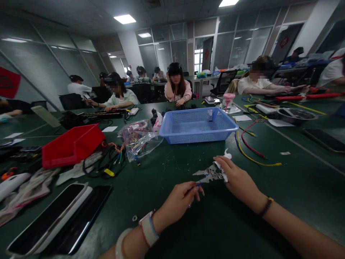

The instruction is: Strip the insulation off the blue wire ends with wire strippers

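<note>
My left hand (181, 200), with a watch and bands at the wrist, pinches a thin blue wire (198, 184) between thumb and fingertips. Opposite it, my right hand (237, 181) is wrapped round the handles of a metal wire stripper (214, 172), whose handles look covered in something white. The tool's jaws point left and are parted, close above my left fingertips. The blue wire runs up to the tool; how it sits between the blades is too small to tell.
Beyond my hands stands a blue basket (199, 138). Leftward lie a clear bag of wires (140, 138), a red bin (72, 145), gloves (36, 187), cables and phones (51, 216). Yellow, red and blue cables (253, 158) lie on the right. Several people sit at tables beyond.
</note>
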Available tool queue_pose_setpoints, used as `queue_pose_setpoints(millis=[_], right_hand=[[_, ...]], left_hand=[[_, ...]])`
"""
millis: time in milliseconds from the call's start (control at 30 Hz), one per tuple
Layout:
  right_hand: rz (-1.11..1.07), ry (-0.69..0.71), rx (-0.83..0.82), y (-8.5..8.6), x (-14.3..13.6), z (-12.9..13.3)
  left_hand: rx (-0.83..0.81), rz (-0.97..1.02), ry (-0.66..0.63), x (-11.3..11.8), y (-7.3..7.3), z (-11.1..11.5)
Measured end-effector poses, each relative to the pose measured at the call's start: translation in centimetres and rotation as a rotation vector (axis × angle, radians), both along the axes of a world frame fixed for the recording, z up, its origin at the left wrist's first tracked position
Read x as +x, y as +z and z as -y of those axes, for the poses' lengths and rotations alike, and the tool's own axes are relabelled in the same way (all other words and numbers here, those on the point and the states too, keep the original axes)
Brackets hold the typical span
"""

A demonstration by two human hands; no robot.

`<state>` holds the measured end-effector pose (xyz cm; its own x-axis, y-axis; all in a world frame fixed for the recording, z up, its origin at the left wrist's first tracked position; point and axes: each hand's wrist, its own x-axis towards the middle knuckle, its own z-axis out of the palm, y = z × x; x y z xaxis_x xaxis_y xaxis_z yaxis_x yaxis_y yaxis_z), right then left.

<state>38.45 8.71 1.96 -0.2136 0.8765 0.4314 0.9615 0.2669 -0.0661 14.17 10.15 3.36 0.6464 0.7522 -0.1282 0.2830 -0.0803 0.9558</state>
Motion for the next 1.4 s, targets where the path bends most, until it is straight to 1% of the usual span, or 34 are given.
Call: queue_pose_setpoints(millis=[133,300,467,600,733,900,1167,1400], right_hand=[[-0.005,0.009,0.019,0.0,0.3,0.0],[0.049,0.006,0.034,0.3,0.6,-0.1],[0.097,0.073,0.111,0.5,1.4,-0.4],[0.111,0.122,0.134,0.7,1.8,-0.4],[0.134,0.118,0.128,0.9,1.7,-0.4],[0.147,0.096,0.112,1.2,1.5,-0.3],[0.179,0.026,0.098,1.6,1.2,0.0],[0.08,0.088,0.042,1.0,1.2,-0.1]], left_hand=[[-0.02,-0.001,-0.019,0.0,0.1,0.1],[-0.019,0.0,-0.043,-0.1,0.3,0.1],[-0.105,0.042,-0.124,-0.2,0.2,0.0],[-0.17,0.077,-0.185,-0.3,0.4,0.1],[-0.194,0.074,-0.214,-0.3,0.6,0.1],[-0.211,0.068,-0.241,-0.4,0.4,0.0],[-0.23,0.072,-0.248,-0.5,0.2,0.0],[-0.227,0.048,-0.256,-0.4,0.9,0.1]])
